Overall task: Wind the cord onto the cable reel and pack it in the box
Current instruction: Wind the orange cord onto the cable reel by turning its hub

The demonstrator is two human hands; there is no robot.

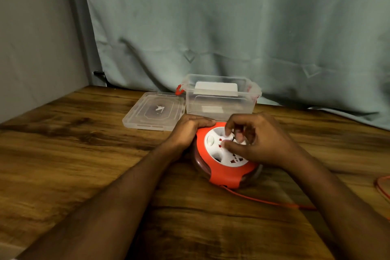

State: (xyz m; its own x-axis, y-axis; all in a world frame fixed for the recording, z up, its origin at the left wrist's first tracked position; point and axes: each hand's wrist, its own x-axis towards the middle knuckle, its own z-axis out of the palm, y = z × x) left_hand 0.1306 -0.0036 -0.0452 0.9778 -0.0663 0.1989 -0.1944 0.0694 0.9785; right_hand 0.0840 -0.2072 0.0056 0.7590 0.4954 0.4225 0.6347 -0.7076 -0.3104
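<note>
Wood-grain bench (pixel 73 154) with a grey-green curtain (pixel 232 27) hanging behind it, so a pretty plain setup. We've got the cable reel (pixel 226 157) sitting flat right under our hands, red rim up, white socket face on top.

Our left hand (pixel 186 131) is curled over the far-left edge of the red rim, gripping it to keep the reel from spinning. Our right hand (pixel 256 140) is over the white centre, thumb and fingertips pinching a small dark bit that we'd guess is the winding handle, though it's too small and blurry to be sure.

So we'd say we're in the winding step, and not near done: the cord (pixel 263 200) runs out of the reel's near edge, below our right wrist, and trails off to the right across the bench, with another loop of it showing way out past our right forearm.

Just beyond our fingertips is the clear box (pixel 221 101), open, red latches on the sides, something white already inside it. Its lid (pixel 154 112) lies flat beyond our left hand.

Next move probably calls for cranking the centre round while the left hand keeps holding the rim down, and watching that the loose cord feeds in without snagging. Boxing it comes later.
</note>
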